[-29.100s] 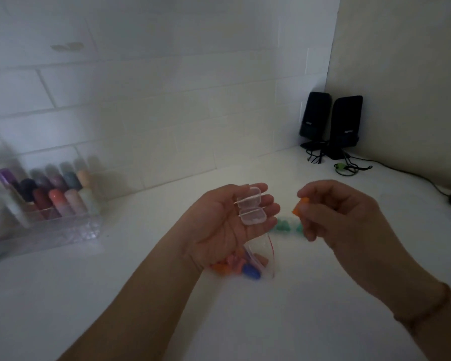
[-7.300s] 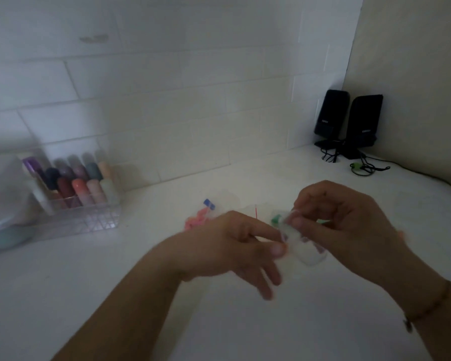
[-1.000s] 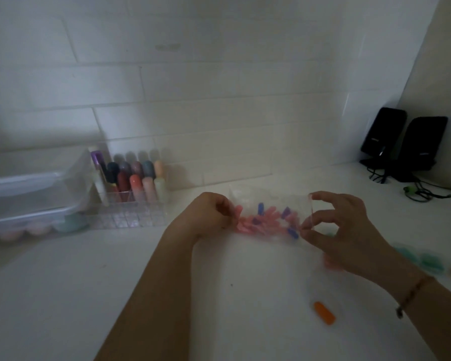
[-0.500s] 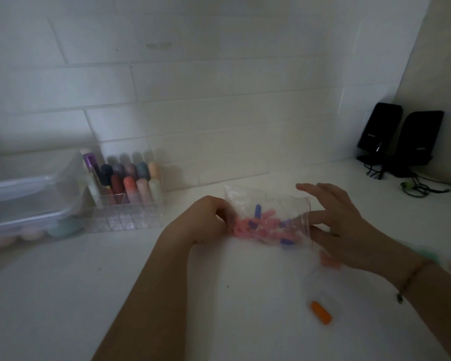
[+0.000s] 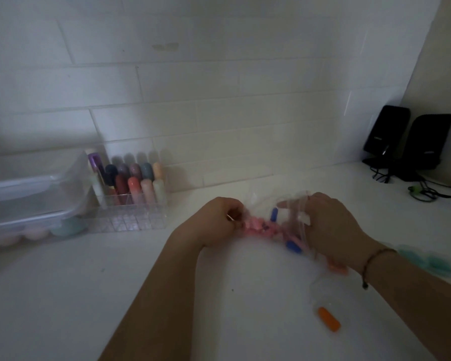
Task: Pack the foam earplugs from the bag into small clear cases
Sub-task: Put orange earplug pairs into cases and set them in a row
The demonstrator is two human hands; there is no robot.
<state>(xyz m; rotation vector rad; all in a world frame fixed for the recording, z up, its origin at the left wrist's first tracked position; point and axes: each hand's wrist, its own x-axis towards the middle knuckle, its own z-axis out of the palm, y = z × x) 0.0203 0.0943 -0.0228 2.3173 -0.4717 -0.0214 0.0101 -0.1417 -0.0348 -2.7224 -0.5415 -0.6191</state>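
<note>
Both hands (image 5: 220, 222) (image 5: 331, 227) grip bag (image 5: 276, 212); contents blurred.

Left hand (image 5: 219, 220) clenched in a grip; right hand (image 5: 333, 225) curled, palm down.

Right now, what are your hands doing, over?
Left hand pinches bag end. Right hand reaches into its mouth. Earplugs inside. Orange earplug loose on counter. Nothing blocking.

Right hand (image 5: 333, 225) fingers hidden inside the blurred bag (image 5: 279, 217).
</note>
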